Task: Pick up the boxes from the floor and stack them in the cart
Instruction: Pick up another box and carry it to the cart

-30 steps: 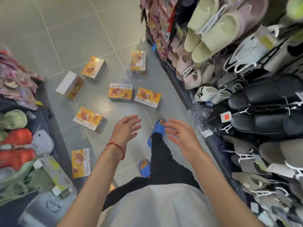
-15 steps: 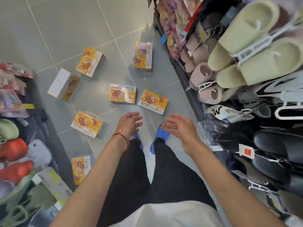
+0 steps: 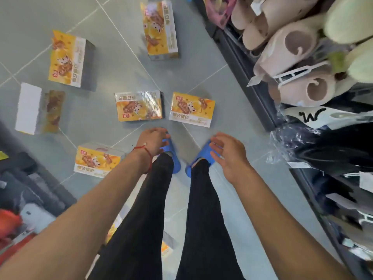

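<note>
Several yellow-orange boxes lie scattered on the grey tiled floor. Two lie side by side just ahead of my feet: a middle box (image 3: 138, 106) and a right box (image 3: 192, 109). Another box (image 3: 99, 160) lies to the left of my left hand. Further out are a far box (image 3: 160, 30), a far-left box (image 3: 67, 59) and a box showing its white side (image 3: 38, 109). My left hand (image 3: 152, 141), with a red string at the wrist, and my right hand (image 3: 228, 153) hang open above my blue slippers, holding nothing. No cart is in view.
A shelf rack (image 3: 248, 77) of hanging slippers runs along the right side of the aisle. Another display (image 3: 24, 199) with coloured shoes stands at the left. One more box (image 3: 167, 249) lies behind my legs, partly hidden.
The view has dropped closer to the floor and the boxes look larger. Both hands have lowered toward the two nearest boxes. My feet now stand side by side.
</note>
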Tool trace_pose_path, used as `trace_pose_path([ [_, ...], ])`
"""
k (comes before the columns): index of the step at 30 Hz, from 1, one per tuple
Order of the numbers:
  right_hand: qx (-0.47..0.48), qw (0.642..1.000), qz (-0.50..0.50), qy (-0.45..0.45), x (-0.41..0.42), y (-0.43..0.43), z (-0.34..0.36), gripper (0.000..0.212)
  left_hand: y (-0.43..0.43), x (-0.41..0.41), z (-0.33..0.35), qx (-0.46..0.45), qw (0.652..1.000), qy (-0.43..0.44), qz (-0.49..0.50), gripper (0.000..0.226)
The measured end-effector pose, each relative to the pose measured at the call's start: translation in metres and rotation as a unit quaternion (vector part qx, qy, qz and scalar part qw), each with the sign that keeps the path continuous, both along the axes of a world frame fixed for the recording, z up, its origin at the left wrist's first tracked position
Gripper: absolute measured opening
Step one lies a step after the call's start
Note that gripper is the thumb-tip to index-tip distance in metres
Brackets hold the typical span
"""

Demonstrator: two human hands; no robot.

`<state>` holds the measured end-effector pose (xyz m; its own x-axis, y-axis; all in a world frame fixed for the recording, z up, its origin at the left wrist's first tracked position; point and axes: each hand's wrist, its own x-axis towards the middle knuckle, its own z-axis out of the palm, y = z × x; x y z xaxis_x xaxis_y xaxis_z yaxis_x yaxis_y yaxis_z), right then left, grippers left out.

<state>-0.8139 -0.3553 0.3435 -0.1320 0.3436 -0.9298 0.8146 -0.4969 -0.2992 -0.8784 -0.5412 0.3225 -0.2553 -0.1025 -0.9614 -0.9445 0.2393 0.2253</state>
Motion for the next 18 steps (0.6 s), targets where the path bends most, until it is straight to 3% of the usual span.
trace_pose_path([
  [4,0.018,0.999,-0.001,-0.028,-0.002,0.003,-0.071,0.017,0.002,-0.008,-0.063,0.007,0.999,-0.015,-0.035,0.032],
  [7,0.029,0.999,-0.004,-0.029,-0.008,0.013,-0.124,0.009,0.002,-0.016,-0.114,0.014,0.997,-0.017,-0.076,0.024],
  [9,0.024,0.999,-0.006,-0.022,-0.012,0.018,-0.158,0.012,0.002,-0.021,-0.146,-0.002,0.994,-0.015,-0.11,0.013],
  [13,0.011,1.0,0.003,-0.009,-0.016,0.03,-0.224,0.021,0.009,-0.029,-0.203,-0.035,0.988,0.0,-0.152,0.014],
  [16,0.031,0.999,0.02,-0.013,-0.021,0.036,-0.269,0.017,0.019,-0.04,-0.242,-0.045,0.979,0.027,-0.199,0.007],
  [17,0.045,0.998,0.035,-0.017,-0.022,0.038,-0.284,0.014,0.022,-0.043,-0.255,-0.042,0.975,0.036,-0.216,0.009],
  [18,0.065,0.996,0.051,-0.023,-0.023,0.039,-0.298,0.012,0.025,-0.045,-0.271,-0.045,0.972,0.043,-0.227,0.028],
])
